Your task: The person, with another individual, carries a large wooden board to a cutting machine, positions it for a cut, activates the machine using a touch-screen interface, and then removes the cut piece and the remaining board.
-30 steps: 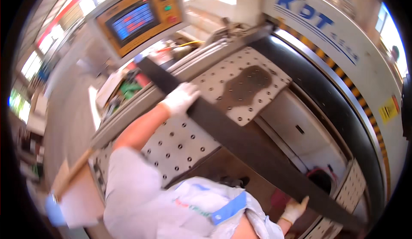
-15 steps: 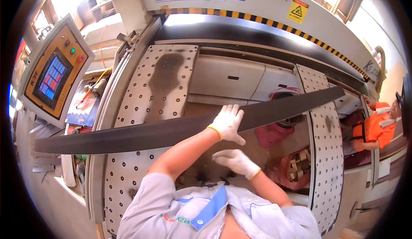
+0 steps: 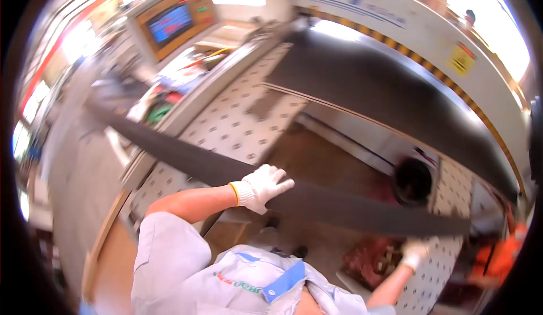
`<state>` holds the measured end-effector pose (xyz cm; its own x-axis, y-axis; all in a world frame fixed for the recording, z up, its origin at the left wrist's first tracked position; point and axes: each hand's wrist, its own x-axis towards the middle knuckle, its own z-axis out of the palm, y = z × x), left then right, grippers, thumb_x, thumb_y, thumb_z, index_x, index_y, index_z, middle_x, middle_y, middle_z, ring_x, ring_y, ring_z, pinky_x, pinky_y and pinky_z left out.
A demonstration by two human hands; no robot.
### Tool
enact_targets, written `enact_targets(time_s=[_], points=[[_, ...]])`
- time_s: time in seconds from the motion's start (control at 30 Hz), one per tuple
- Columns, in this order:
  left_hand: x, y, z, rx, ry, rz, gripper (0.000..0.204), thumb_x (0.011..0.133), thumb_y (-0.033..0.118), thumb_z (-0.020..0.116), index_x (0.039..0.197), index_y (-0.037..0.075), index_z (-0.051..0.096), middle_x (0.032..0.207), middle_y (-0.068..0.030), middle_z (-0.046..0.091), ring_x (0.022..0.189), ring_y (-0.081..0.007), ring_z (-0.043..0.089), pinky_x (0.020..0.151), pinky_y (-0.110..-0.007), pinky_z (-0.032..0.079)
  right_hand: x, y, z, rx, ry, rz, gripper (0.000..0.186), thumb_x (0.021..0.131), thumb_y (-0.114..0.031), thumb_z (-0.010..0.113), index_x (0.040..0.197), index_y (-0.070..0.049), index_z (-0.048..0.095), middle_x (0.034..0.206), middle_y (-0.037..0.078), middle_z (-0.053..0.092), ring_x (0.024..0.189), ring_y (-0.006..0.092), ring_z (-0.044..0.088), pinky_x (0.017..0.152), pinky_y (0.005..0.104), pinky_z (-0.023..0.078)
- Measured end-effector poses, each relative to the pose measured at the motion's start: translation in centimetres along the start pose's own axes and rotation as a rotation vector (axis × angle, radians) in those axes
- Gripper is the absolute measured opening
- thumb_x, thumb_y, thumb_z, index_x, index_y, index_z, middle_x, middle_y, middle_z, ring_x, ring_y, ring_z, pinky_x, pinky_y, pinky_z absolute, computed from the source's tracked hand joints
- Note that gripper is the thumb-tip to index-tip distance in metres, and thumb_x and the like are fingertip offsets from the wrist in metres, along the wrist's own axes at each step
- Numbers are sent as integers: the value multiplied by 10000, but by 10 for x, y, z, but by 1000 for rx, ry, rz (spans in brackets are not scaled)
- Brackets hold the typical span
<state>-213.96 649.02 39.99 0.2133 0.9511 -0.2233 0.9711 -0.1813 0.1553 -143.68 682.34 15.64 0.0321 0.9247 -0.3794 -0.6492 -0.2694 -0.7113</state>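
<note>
A long, narrow dark strip of board lies slantwise in front of me, across two pale dotted support tables. My left hand, in a white knitted glove, rests on the strip left of its middle with the fingers spread. My right hand, gloved the same way, is by the near edge of the strip's right end. Motion smears its fingers, so their grip is unclear. Beyond the strip, a wide dark panel sticks out from under the machine's beam onto the tables.
The machine beam with black-yellow edging spans the back. A control screen stands at the far left. Between the tables are a dark round bin and a reddish sack of offcuts. Someone in orange is at the right edge.
My view has turned left. The strip's left end has swung away from me and its right end nearer. My right hand has moved out to that end. The wide panel reaches further out from the beam.
</note>
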Motion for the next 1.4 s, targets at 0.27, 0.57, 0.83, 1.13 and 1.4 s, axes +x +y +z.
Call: enact_targets(time_s=[0.27, 0.57, 0.83, 1.13, 1.4], points=[[-232, -50, 65, 220, 325, -57, 725, 807, 206, 849, 1503, 132, 658, 1489, -235, 608, 1370, -471, 616, 1187, -624, 495, -264, 95, 71, -48, 187, 39, 738, 1173, -509, 677, 1717, -26, 553, 1713, 170, 625, 1526, 362, 612, 1304, 496, 469], [-315, 76, 27, 303, 981, -36, 636, 811, 263, 870, 1391, 45, 728, 1503, -186, 702, 1444, -409, 656, 1313, -633, 475, -564, 406, 353, -544, -906, 675, 410, 1115, -235, 786, 1389, 65, 733, 1222, 168, 820, 1041, 279, 846, 921, 413, 711], [-458, 187, 158, -276, 960, -245, 594, 832, 106, 903, 1374, -2, 684, 1396, -260, 721, 1236, -478, 719, 1118, -598, 579, -501, 378, 146, -122, -681, 879, 369, 1180, -395, 705, 1342, -63, 717, 1344, 211, 779, 1218, 400, 776, 1016, 505, 669], [-536, 401, 283, -947, 617, -737, 562, 1033, 307, 820, 1478, -20, 722, 1469, -273, 750, 1368, -439, 725, 1191, -479, 578, -431, 366, 249, 31, -334, 636, 1244, 867, -631, 1007, 1772, -66, 369, 1836, 220, 412, 1657, 465, 451, 1341, 639, 448], [-611, 485, 300, -1140, 440, -1118, 620, 1101, 369, 751, 1605, 18, 666, 1593, -231, 714, 1498, -364, 679, 1288, -451, 521, -440, 381, 239, 85, -245, 387, 435, 1145, -248, 749, 1458, 50, 698, 1463, 172, 759, 1298, 391, 766, 1119, 569, 693]])
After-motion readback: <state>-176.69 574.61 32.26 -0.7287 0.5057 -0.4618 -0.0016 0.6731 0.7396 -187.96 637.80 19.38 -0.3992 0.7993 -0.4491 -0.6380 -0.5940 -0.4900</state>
